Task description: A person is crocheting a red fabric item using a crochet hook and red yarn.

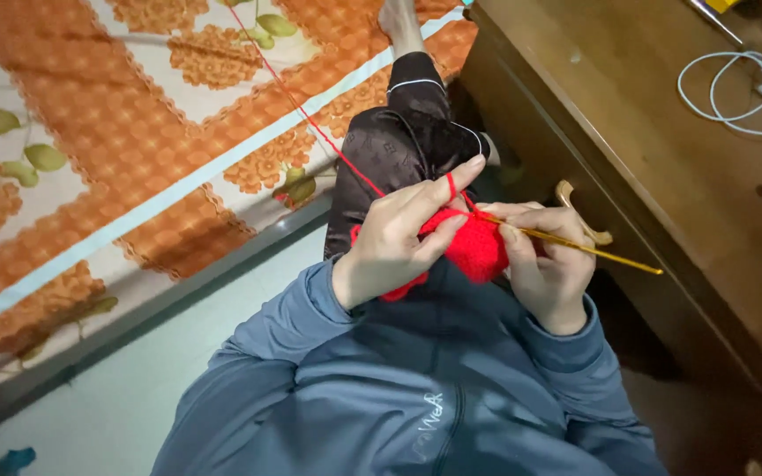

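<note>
Both hands ctr frame: left hand [390, 251] grips red crochet piece [474, 247], right hand [544, 269] holds gold hook [593, 249]. Wooden counter [663, 176] w/ white cable [725, 97] upper right; orange floral bed [134, 132] upper left.

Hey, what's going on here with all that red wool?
A person in a blue-grey jacket is crocheting. The left hand pinches a small red crocheted piece and has the red yarn strand looped over its raised forefinger; the strand runs up across an orange flowered bedcover. The right hand grips a golden crochet hook, its tip at the top edge of the piece. A wooden desk to the right carries a white cable.
</note>
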